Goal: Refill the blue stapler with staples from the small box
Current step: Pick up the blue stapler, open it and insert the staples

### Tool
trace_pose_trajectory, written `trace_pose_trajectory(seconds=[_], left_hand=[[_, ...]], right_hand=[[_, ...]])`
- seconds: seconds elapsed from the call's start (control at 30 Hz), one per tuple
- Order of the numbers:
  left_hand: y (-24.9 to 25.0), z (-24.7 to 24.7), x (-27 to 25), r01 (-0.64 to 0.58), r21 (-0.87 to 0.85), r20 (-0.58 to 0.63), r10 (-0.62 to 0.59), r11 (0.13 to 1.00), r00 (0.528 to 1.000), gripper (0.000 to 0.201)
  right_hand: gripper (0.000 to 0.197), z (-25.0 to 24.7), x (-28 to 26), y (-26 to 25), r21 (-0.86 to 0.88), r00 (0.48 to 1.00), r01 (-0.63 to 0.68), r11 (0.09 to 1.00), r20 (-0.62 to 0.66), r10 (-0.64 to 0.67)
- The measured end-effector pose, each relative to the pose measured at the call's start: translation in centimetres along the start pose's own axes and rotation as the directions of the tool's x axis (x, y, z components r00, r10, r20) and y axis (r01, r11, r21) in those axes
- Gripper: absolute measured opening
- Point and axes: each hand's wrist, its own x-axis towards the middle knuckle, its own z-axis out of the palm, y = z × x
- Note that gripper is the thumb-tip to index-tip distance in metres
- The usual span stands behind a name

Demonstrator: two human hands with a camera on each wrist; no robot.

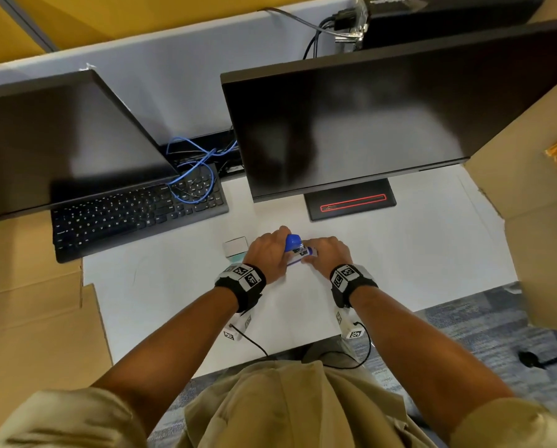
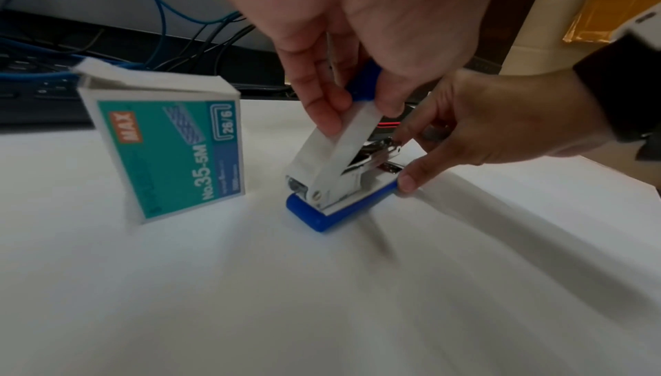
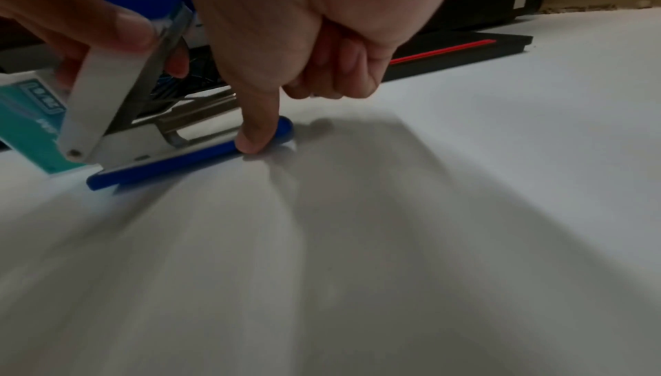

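The blue stapler [image 1: 298, 250] [image 2: 339, 201] [image 3: 161, 164] lies on the white desk with its white-and-blue top arm swung up, baring the metal staple channel. My left hand [image 1: 269, 250] [image 2: 343, 93] pinches that raised arm between thumb and fingers. My right hand [image 1: 327, 252] [image 2: 465, 127] [image 3: 286, 76] holds the front end of the blue base, thumb pressed against its side, fingers curled over the channel. The small teal staple box [image 1: 235, 248] [image 2: 168, 153] [image 3: 32, 124] stands just left of the stapler, top flap open. Whether the channel holds staples is hidden.
A black keyboard [image 1: 134, 215] and blue cables [image 1: 196, 169] lie at the back left under a monitor [image 1: 60, 140]. A second monitor [image 1: 367, 118] with its black base [image 1: 351, 202] stands straight behind the stapler. Cardboard [image 1: 535, 221] rises on the right, more cardboard [image 1: 28, 302] on the left.
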Motion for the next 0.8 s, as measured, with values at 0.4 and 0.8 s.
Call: trace_pose_trajectory(seconds=[0.4,0.8], left_hand=[[-1.8,-1.2,-3.8,-0.037,-0.232,-0.044,0.027,0.972,0.999,0.026],[-2.9,-0.8,-4.3,-0.148,-0.205,-0.069,0.137,0.967,0.988,0.044]], right_hand=[[0.024,-0.5,0.7,1.4,-0.16,0.993,0.11,0.981,0.051,-0.103],[0.033,0.7,-0.3,1.2,-0.288,0.96,0.274,0.918,0.026,-0.278]])
